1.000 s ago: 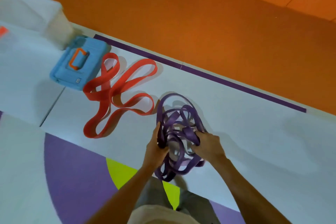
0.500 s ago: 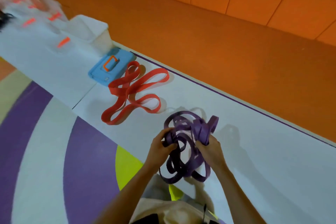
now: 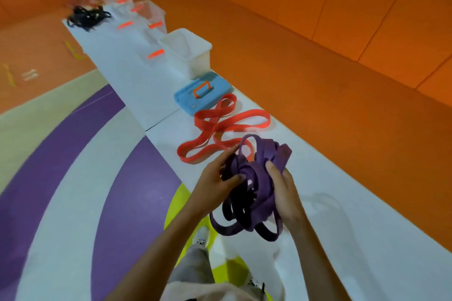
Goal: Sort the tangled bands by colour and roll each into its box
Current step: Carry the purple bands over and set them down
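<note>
Purple band tangle [image 3: 254, 193] is off the white surface [image 3: 342, 203], held over its near edge. Left hand [image 3: 215, 186] and right hand [image 3: 283, 193] both grip it, fingers curled into the loops. Red band [image 3: 220, 129] lies loose just beyond, by the blue lid [image 3: 188, 98], with the open white box [image 3: 195, 56] behind.

blue case with orange handle [image 3: 203, 95] | white table [image 3: 367, 217] | orange wall [image 3: 318, 44] | purple-striped floor [image 3: 36, 166]
</note>
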A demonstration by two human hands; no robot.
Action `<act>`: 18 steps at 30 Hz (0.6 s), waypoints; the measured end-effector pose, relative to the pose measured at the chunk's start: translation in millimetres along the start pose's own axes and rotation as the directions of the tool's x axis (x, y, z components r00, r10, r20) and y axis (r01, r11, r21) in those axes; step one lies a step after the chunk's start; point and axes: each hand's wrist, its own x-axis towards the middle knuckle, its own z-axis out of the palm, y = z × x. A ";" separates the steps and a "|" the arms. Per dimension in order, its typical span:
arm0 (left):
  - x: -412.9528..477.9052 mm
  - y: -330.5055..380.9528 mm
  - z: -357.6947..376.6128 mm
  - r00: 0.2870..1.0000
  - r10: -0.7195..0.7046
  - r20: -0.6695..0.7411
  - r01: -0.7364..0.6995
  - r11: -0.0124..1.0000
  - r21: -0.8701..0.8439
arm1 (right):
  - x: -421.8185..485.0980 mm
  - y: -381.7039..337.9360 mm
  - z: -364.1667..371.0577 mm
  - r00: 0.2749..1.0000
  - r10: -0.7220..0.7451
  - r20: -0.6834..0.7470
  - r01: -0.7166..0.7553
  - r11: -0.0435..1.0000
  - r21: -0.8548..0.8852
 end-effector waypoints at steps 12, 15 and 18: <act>35.9 25.8 -173.2 0.981 0.161 -0.108 -0.169 0.983 -0.075 | 64.5 -74.6 170.4 0.963 -0.164 0.216 0.191 0.975 -0.112; 52.6 27.3 -226.3 0.973 0.175 -0.153 -0.190 0.977 -0.094 | 86.5 -88.2 227.2 0.958 -0.164 0.234 0.191 0.977 -0.098; 69.3 34.2 -282.4 0.961 0.214 -0.176 -0.230 0.970 -0.077 | 110.7 -102.5 282.8 0.951 -0.190 0.243 0.217 0.972 -0.091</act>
